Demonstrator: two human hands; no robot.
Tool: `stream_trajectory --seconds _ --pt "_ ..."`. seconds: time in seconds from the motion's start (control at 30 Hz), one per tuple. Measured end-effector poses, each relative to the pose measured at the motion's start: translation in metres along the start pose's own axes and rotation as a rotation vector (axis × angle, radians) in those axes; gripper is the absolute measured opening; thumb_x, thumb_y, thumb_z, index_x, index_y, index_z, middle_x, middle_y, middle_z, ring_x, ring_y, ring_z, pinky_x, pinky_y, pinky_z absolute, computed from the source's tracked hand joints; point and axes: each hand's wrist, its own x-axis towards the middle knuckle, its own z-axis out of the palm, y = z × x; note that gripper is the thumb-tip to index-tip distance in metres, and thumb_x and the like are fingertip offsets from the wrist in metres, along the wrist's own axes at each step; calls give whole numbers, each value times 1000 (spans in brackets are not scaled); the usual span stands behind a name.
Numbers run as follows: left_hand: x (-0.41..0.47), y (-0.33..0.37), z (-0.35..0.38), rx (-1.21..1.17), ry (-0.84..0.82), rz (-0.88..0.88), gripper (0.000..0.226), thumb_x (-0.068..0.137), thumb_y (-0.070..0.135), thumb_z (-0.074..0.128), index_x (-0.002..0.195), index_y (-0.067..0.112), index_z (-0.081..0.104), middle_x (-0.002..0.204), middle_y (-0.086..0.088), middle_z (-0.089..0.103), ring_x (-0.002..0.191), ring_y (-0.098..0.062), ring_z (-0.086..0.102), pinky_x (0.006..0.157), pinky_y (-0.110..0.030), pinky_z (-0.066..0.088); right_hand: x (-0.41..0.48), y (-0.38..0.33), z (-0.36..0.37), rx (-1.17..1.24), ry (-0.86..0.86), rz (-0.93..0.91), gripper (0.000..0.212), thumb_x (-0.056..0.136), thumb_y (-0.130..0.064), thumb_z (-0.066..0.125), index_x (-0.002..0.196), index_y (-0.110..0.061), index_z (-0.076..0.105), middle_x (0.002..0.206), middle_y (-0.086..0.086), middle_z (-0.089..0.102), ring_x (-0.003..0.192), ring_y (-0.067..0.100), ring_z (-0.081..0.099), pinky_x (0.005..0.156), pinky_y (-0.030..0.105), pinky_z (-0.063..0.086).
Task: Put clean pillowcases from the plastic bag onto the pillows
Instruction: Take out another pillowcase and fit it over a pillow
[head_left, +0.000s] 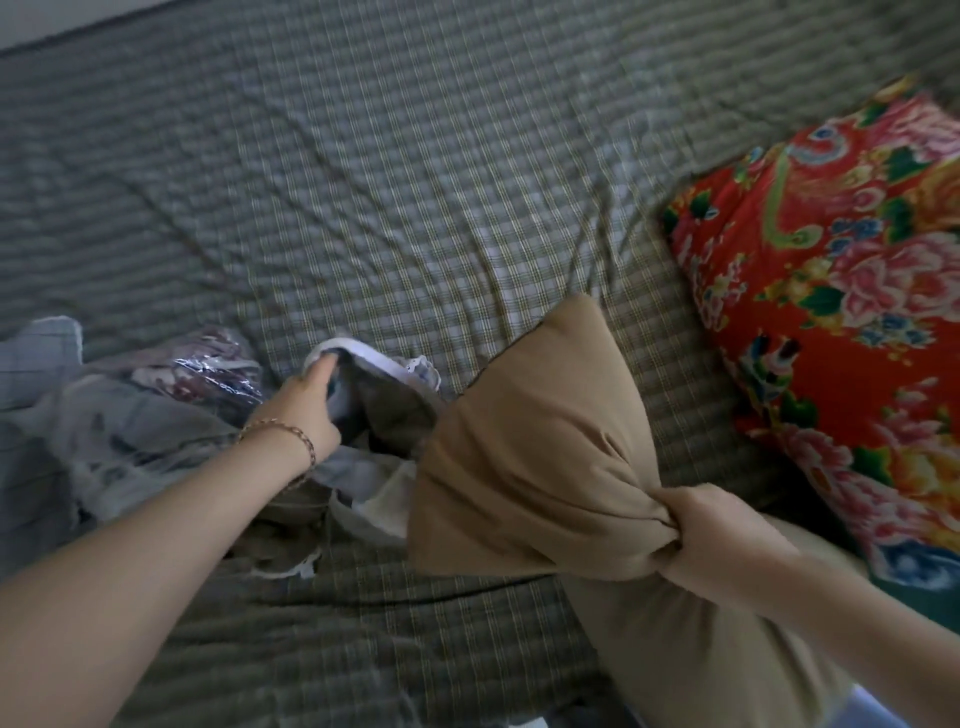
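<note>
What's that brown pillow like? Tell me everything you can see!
The brown pillow is plain tan cloth, soft and creased. The right hand grips its middle, bunching it tight. One corner points away from the person. It is over the checked bed sheet, its left edge by the pale pillowcase the left hand holds.

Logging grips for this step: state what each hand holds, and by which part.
Right hand grips the tan pillow by bunched fabric midway along its side. Left hand holds the pillowcase by its white-trimmed open edge.

No legible text or labels anywhere.
</note>
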Motion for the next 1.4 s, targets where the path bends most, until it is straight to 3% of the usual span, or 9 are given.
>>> stream_trajectory --seconds 0.27,0.47,0.63,0.8,0.9,1.0,1.1,1.3,1.4 --pt "-51 39 -36 307 47 455 74 88 11 46 145 37 7 151 1 19 101 -30 58 75 -31 42 -19 -59 -7 -167 -223 -169 28 77 -18 46 101 -24 60 103 2 63 97 24 59 76 26 45" --pt "-80 44 -30 356 38 514 54 93 15 37 141 35 24 153 6 11 102 -30 58 82 -33 42 -19 -77 17 -290 -269 -298 31 78 -18 49 107 -18 58 107 12 62 102 33 58 77 28 44" --pt "-85 22 -12 352 314 995 37 77 21 37 110 37 42 107 2 61 56 -21 63 37 -25 45 -8 -84 12 -163 -235 -215 29 75 -19 53 102 -17 62 105 7 67 103 27 60 76 24 45" --pt "-108 -30 6 72 418 909 24 73 15 43 97 21 43 103 4 46 42 -26 57 29 -25 39 -3 -56 -6 117 -222 60 25 63 -4 66 78 -24 68 86 -2 71 84 12 61 74 28 48" --pt "-128 -38 25 -61 343 489 39 74 13 67 105 19 46 90 4 60 48 -19 61 33 -19 26 0 -44 -8 241 -143 181 17 61 -4 68 63 -20 66 70 -2 69 74 13 61 69 29 49" --pt "-130 -34 34 14 157 165 21 79 29 66 93 24 51 67 8 51 68 -18 64 44 -25 28 5 -45 -10 369 -77 304 18 58 -1 69 53 -17 62 61 0 64 68 20 59 60 30 45" --pt "-135 -26 43 67 233 453 48 40 16 86 56 22 42 49 5 47 42 -15 51 42 -20 21 12 -49 -16 492 -49 412 15 57 5 70 56 -8 63 59 3 58 65 21 54 55 26 39" --pt "-185 25 64 -296 614 780 5 78 22 43 79 18 39 84 0 39 66 -14 42 49 -25 39 12 -51 -18 720 -6 562 17 59 12 65 73 3 68 67 11 61 67 26 56 60 30 43" --pt "-201 61 93 -308 477 794 22 61 36 40 80 24 38 71 9 54 67 -6 43 51 -18 43 14 -59 -11 763 34 527 10 74 5 57 71 -1 65 67 8 61 65 19 53 54 26 39"
